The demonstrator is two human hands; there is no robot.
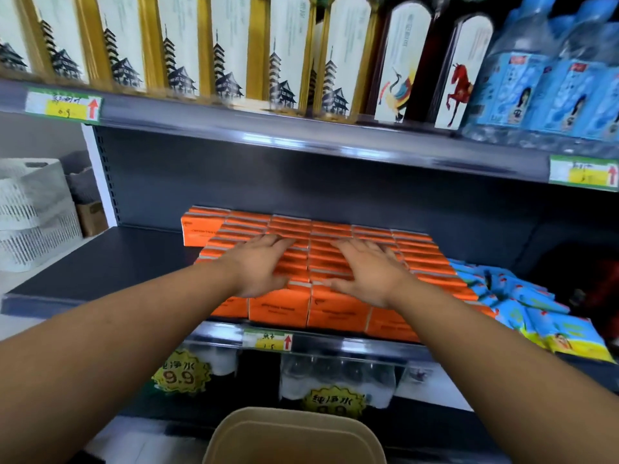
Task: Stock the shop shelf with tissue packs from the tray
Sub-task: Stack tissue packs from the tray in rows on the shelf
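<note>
Several orange tissue packs (432, 259) stand in tight rows on the dark middle shelf (100, 266). My left hand (264, 266) lies flat, palm down, on top of the packs left of centre. My right hand (368, 272) lies flat on the packs beside it, fingers spread. Neither hand grips a pack. A tan tray (294, 437) sits low at the bottom centre, below the shelf edge; nothing shows in the part of its inside that I can see.
Blue snack packets (522, 303) lie heaped right of the orange packs. Tall boxed goods (234, 51) and water bottles (549, 78) fill the shelf above. White baskets (33, 212) stand at the left. Bottled water packs (335, 380) sit below.
</note>
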